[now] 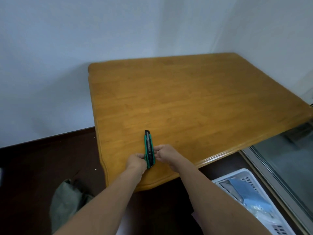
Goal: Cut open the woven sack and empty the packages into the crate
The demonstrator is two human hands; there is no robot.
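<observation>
On the dark floor at the far left lies a crumpled, grey-green woven sack (67, 199), slumped just beside the near-left corner of the honey-coloured wooden table (194, 92). It lies low and flat, and whether it is already cut I cannot tell.

Next comes the left hand (137, 161), its grip closed around the butt end of a green-and-black utility knife (149, 150). The knife rests along the table near its front edge, nose pointing away from the person, which keeps any blade clear of both arms. No blade shows past the tip.

Just right of the knife, the right hand (165, 154) pinches its mid-body, fingers together on the side where a slider would sit. This two-handed hold looks meant for working the blade in or out: one hand steadies, the other slides.

At the far right, on the floor below the table's edge, stands a white slotted plastic crate (243, 173) with blue and pale packages (250, 194) already lying inside it, so the emptying seems at least partly done.
</observation>
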